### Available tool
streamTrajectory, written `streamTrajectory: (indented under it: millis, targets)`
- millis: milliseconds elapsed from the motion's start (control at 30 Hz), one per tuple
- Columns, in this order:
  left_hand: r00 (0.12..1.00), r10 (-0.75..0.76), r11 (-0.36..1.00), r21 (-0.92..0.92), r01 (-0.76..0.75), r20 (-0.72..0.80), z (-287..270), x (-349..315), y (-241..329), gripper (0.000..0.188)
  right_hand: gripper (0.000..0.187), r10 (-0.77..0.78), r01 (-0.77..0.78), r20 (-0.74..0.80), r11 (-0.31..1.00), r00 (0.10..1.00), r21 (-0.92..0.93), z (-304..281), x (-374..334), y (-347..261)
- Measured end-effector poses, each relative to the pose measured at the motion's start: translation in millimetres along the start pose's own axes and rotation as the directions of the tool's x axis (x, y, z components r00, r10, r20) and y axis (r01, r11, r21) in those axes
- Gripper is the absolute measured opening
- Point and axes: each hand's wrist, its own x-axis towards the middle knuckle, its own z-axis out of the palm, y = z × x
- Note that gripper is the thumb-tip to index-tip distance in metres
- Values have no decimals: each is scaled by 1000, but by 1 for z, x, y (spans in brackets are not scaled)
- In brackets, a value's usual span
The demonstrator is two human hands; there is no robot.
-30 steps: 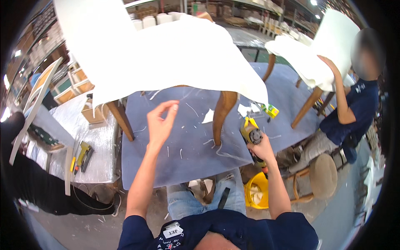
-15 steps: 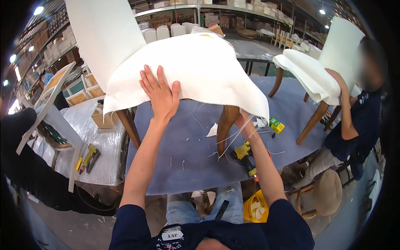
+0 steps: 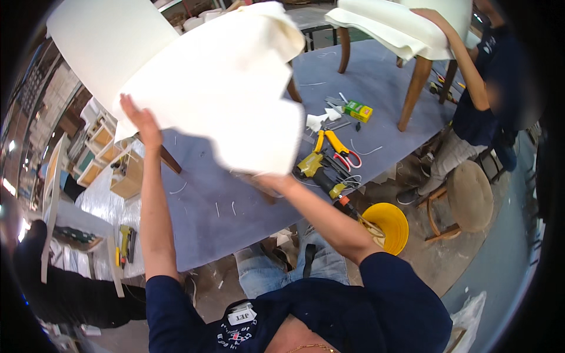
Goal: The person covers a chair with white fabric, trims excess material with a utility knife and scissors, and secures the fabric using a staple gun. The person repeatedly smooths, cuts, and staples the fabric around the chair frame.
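A chair with a white covered back (image 3: 112, 47) and wooden legs (image 3: 169, 159) stands tilted in front of me on the grey-blue table. White fabric (image 3: 200, 88) drapes loosely over its seat and hangs down at the front corner. At the seat's left side, my left hand (image 3: 143, 123) rests against the fabric with its fingers stretched out. My right hand (image 3: 278, 183) reaches under the hanging fabric edge beside the front leg, its fingers hidden and blurred. Close to my right forearm lie a yellow-and-black staple gun (image 3: 321, 176) and scissors (image 3: 348, 157) with red handles.
A green-and-yellow box (image 3: 358, 112) and yellow-handled pliers (image 3: 329, 143) lie on the table (image 3: 206, 235). A yellow bucket (image 3: 393, 226) and round stool (image 3: 468, 197) stand at right. A co-worker's hand (image 3: 432, 15) touches another white chair (image 3: 382, 26). Another staple gun (image 3: 126, 244) lies left.
The chair has turned and shifted left, its front corner swinging nearer to me. My left hand moved left along the fabric; my right hand moved left with the corner. My view has tilted downward.
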Motion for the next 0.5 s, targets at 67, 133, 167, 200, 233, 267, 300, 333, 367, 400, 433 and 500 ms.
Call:
streamTrajectory:
  millis: [67,133,167,200,233,267,300,333,367,400,433,500]
  targets:
    - [920,-391,901,-193,388,26,-18,6,-35,57,59,-116,86,77,946,990,312,31,22,-13]
    - [786,-615,779,-100,619,67,-56,23,-36,54,63,-51,-101,392,929,918,357,6,59,-45]
    - [739,-667,724,-151,673,96,-51,35,10,52,64,-55,-92,492,959,869,268,-7,70,-22]
    - [810,-582,810,-34,585,75,-52,42,62,52,60,8,-103,425,974,905,201,-26,80,5]
    - [828,-547,823,-104,559,124,-61,44,94,51,56,39,-106,376,981,926,160,-43,92,30]
    - [795,-573,797,-87,597,200,-56,50,146,50,47,170,-238,296,948,940,210,-66,106,75]
    - [883,-382,924,131,360,273,-57,45,170,50,43,217,-233,127,963,968,134,-84,124,111]
    - [903,-235,952,274,139,358,-54,38,183,53,46,506,-491,47,804,861,337,-102,141,137]
    - [932,-130,899,437,-34,340,-38,28,190,54,57,591,-516,-65,748,804,416,-122,161,177]
    - [959,-9,830,537,-152,285,-24,19,184,52,67,436,-375,-298,895,849,241,-135,179,211]
    - [964,57,710,668,-221,259,-19,12,171,51,77,431,-383,-414,902,802,197,-131,202,231]
    - [967,54,752,626,-203,249,-18,13,166,52,83,350,-323,-348,937,870,136,-137,241,262]
